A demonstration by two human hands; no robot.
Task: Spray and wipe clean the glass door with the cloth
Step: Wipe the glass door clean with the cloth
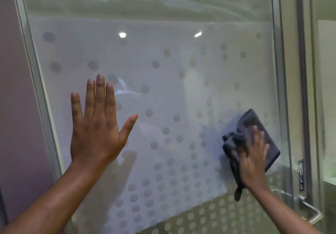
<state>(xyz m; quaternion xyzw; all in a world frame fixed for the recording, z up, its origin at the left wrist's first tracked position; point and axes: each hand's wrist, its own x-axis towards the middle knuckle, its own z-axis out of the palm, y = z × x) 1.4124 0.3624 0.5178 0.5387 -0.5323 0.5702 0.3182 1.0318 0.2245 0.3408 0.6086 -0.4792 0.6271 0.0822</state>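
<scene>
The glass door (181, 88) fills the view, with a frosted band patterned in round dots and streaks on the clear pane above. My left hand (96, 124) lies flat on the frosted glass at the left, fingers straight and pointing up. My right hand (252, 159) presses a folded dark grey cloth (241, 133) flat against the glass at the lower right, fingers spread over it. One corner of the cloth hangs below my wrist. No spray bottle is in view.
A metal door frame (36, 81) runs down the left, beside a purple-grey wall (12, 106). On the right stand the frame upright (287, 88), a PULL label (301, 174) and a metal lever handle (309, 210) just below my right hand.
</scene>
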